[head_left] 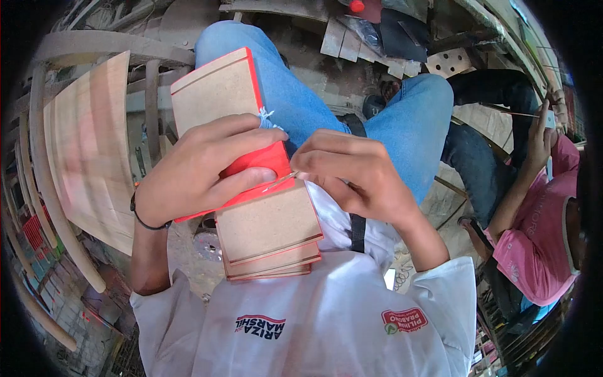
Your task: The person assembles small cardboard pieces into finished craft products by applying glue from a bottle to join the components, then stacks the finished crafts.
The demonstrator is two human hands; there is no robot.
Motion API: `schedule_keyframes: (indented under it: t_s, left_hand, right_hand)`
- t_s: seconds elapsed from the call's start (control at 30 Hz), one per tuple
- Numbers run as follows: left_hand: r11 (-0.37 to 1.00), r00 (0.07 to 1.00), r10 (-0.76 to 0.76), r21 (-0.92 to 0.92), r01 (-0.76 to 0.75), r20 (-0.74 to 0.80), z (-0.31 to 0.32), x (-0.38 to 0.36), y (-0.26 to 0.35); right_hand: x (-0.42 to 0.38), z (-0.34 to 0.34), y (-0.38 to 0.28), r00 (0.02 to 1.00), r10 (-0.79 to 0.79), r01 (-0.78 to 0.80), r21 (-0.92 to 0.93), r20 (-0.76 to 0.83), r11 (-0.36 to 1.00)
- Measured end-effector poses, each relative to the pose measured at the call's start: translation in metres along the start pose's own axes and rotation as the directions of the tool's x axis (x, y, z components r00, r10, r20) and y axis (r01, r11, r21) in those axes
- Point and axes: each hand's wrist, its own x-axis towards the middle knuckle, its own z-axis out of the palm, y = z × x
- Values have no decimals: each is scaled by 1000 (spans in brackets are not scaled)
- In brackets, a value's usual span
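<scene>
My left hand point(195, 166) is closed around a red-covered piece point(260, 162), its thumb pressed along the front face. My right hand point(352, 163) pinches a thin, needle-like metal tool point(281, 181), whose tip lies against the red lower edge just beyond my left thumb. A tuft of pale blue string point(269, 118) sticks out above my left fingers. Beyond that hand, a tan board with red edges point(217, 88) rests over my thigh. Nearer to me, several similar tan boards point(270, 223) fan out against my shirt. How they join the red piece is hidden by my hands.
On the left, a wooden frame point(94, 43) stands beside a large light plywood sheet point(88, 151). Another person in a pink shirt point(543, 232) sits close on my right. Wooden slats point(342, 41) and a black sheet point(402, 34) lie ahead on the floor.
</scene>
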Motion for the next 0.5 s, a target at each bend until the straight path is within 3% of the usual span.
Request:
schedule_keyframes:
  t_s: [0.07, 0.17, 0.3, 0.5]
  left_hand:
    - [997, 997, -65, -44, 67, 50, -2, 3, 4]
    - [994, 995, -87, -66, 90, 58, -4, 1, 4]
    - [996, 999, -50, -73, 50, 2, -2, -4, 0]
    - [984, 990, -114, -130, 124, 82, -9, -6, -6]
  right_hand:
    - [3, -5, -2, 992, 79, -84, 39, 99, 996]
    - [4, -5, -1, 990, 79, -85, 52, 113, 995]
    - [-3, 4, 3, 999, 0, -4, 85, 49, 996]
    - [-14, -4, -6, 979, -39, 23, 81, 201, 996]
